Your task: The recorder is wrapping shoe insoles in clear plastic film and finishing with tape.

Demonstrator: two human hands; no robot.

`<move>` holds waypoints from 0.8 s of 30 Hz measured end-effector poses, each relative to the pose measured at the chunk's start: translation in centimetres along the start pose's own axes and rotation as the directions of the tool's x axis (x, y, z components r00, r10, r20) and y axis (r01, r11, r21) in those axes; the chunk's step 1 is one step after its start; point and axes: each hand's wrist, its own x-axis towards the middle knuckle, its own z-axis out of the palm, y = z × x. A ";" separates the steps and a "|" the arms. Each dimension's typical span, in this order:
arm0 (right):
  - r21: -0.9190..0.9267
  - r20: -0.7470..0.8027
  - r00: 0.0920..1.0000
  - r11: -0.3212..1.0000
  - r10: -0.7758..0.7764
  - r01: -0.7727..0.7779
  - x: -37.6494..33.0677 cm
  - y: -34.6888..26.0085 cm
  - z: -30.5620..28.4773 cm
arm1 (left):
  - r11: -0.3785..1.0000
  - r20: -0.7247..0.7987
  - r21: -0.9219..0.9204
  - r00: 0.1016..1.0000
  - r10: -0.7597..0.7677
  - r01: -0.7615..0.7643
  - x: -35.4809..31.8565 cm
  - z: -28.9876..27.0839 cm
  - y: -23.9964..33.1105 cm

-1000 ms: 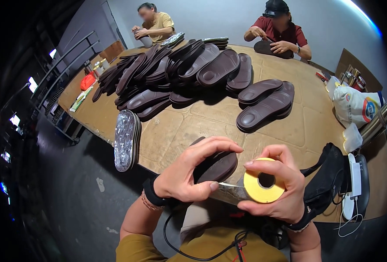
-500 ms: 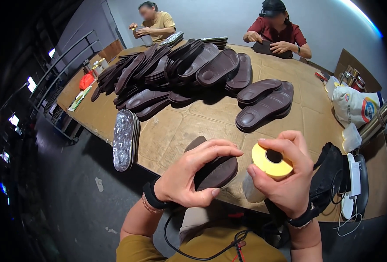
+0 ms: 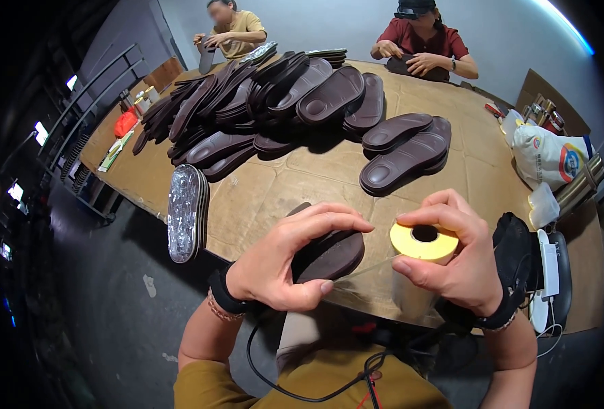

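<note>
My left hand [image 3: 271, 264] is curled around dark brown insoles [image 3: 334, 258], held up over the table's near edge; how many it holds I cannot tell. In my right hand [image 3: 465, 262] is a roll of clear stretch film [image 3: 411, 300] with a yellow end [image 3: 421, 247], kept upright beside the insoles. A strip of film [image 3: 364, 273] runs taut from the roll to the insoles near my left thumb. Left of my hands, at the edge, a stack of insoles wrapped in shiny film [image 3: 182, 217] overhangs slightly. Loose insoles [image 3: 404, 163] lie beyond my hands.
A large heap of insoles [image 3: 285, 85] spreads over the cardboard-covered table [image 3: 254, 184]. Across it, two co-workers [image 3: 424, 41] handle insoles. At right are a white bag [image 3: 546, 155], metallic rolls [image 3: 584, 183], a black mesh bag [image 3: 512, 255] and a white power strip [image 3: 548, 262].
My right hand has moved slightly right with the roll, and a stretched film strip now shows between it and the insoles. The far left co-worker now holds up an insole.
</note>
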 end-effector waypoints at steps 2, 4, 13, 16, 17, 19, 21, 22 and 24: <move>-0.086 -0.006 0.999 0.996 -0.039 0.039 0.0 -0.6 -0.6 | 1.000 0.013 0.003 1.000 0.007 -0.007 0.0 0.1 0.0; -0.176 -0.014 0.997 0.982 -0.080 0.076 -0.2 -1.2 -0.9 | 1.000 0.025 0.012 1.000 -0.018 0.018 0.2 0.1 0.2; -0.154 -0.041 0.997 0.987 -0.061 0.054 -1.2 0.2 0.8 | 0.999 0.001 -0.014 0.999 -0.039 0.039 0.0 0.6 0.3; -0.099 -0.063 0.998 0.995 -0.014 0.007 -0.9 -0.1 1.1 | 1.000 -0.004 0.001 1.000 -0.012 0.012 -0.2 0.3 0.0; -0.108 -0.059 0.998 0.994 -0.022 0.015 -0.7 -0.4 1.0 | 1.000 -0.003 0.002 1.000 -0.012 0.012 -0.2 0.3 0.1; -0.116 -0.055 0.998 0.993 -0.030 0.024 -0.5 -0.9 0.6 | 1.000 -0.017 0.005 1.000 -0.026 0.026 -0.3 0.4 0.2; -0.167 -0.084 0.994 0.984 -0.070 0.056 -0.4 -1.3 0.1 | 0.999 -0.024 0.011 0.999 -0.040 0.041 -0.1 0.6 0.6; -0.169 -0.086 0.994 0.984 -0.072 0.056 -0.5 -1.6 -0.2 | 0.998 -0.031 0.016 0.998 -0.055 0.055 0.1 0.7 0.7; -0.285 -0.103 0.984 0.952 -0.146 0.111 -0.7 -2.3 -0.7 | 0.999 -0.029 0.026 0.999 -0.046 0.047 0.3 0.9 0.5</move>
